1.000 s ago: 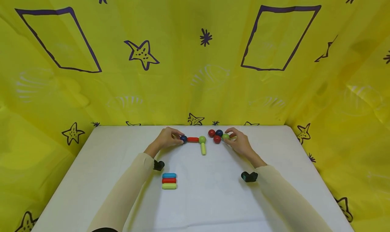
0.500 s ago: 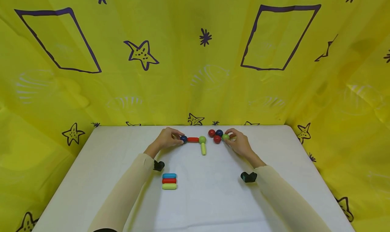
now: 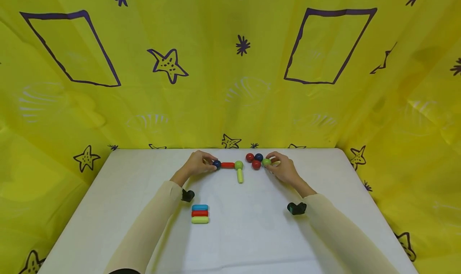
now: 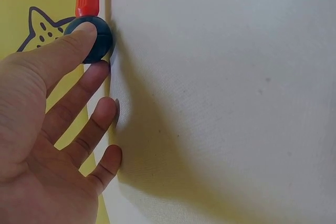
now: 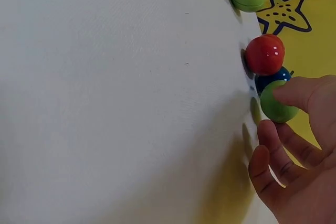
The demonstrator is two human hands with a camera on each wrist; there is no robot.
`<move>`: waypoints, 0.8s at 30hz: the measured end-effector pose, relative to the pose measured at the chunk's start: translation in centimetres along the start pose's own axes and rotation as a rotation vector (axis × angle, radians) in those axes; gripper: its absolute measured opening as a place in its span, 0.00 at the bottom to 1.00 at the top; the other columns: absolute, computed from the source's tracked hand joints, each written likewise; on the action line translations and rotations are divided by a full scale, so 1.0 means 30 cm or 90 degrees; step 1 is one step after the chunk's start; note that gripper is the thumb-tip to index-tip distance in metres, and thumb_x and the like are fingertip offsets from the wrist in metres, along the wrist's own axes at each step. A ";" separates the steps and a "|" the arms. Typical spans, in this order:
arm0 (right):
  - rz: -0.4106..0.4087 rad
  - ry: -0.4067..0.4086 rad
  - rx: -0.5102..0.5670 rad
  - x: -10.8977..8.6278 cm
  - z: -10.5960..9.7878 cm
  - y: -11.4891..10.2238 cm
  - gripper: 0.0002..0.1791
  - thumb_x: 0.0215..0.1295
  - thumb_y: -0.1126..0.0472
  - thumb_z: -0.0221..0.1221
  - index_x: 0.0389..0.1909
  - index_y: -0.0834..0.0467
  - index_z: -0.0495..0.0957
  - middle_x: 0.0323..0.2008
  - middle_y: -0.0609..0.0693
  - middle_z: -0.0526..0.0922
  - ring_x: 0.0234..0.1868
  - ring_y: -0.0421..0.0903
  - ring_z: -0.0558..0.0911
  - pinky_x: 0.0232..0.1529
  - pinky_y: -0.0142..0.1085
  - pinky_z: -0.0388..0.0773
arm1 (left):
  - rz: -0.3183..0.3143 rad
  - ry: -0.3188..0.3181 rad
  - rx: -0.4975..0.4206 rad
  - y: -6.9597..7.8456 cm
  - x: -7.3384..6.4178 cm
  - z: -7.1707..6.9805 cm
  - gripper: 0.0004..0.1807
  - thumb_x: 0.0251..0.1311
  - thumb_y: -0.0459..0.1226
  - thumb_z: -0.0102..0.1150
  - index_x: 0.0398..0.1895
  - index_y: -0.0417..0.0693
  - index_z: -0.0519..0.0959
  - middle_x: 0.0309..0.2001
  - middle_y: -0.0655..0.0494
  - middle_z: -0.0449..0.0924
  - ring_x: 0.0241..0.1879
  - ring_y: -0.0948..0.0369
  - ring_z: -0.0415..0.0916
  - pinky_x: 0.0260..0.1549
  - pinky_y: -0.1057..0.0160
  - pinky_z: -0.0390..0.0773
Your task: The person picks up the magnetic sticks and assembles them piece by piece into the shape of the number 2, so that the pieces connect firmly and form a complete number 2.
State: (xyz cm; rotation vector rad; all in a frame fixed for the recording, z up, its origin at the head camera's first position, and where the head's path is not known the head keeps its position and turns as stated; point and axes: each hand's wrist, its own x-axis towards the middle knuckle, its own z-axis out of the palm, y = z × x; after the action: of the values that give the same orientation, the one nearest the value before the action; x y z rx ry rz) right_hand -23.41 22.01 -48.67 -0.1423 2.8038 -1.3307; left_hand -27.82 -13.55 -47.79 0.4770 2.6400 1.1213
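Observation:
My left hand [image 3: 196, 163] pinches a dark blue ball [image 3: 217, 165] between thumb and fingers at the back of the table. The ball meets one end of a red rod [image 3: 228, 165], whose other end meets a green ball [image 3: 239, 165]. From that ball a yellow-green rod [image 3: 240, 176] points toward me. To the right, my right hand [image 3: 283, 169] holds another green ball [image 5: 278, 101] by thumb and fingers. Beside it sit two red balls, one nearer [image 3: 256, 165] and one farther left [image 3: 250, 157], and a second dark blue ball [image 3: 258, 157].
Nearer me, a blue rod [image 3: 200, 207], a red rod [image 3: 199, 213] and a yellow-green rod [image 3: 199, 220] lie stacked side by side. The white table [image 3: 252, 234] ends at a yellow patterned cloth [image 3: 201, 106] at the back and sides.
Both hands stay on their balls, and the pieces keep their places. The right wrist has shifted very slightly.

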 end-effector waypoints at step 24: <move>-0.100 -0.051 0.024 -0.131 0.019 -0.095 0.16 0.64 0.65 0.69 0.52 0.55 0.82 0.49 0.59 0.86 0.26 0.45 0.80 0.29 0.35 0.77 | 0.004 0.000 0.003 0.000 0.000 0.002 0.17 0.60 0.37 0.74 0.53 0.45 0.87 0.40 0.54 0.86 0.38 0.57 0.78 0.41 0.61 0.80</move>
State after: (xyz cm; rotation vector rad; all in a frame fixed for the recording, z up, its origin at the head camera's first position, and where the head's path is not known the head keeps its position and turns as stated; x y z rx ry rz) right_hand -19.27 20.16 -46.84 -0.4125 2.7476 -1.3735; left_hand -27.79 -13.52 -47.85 0.4860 2.6437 1.1160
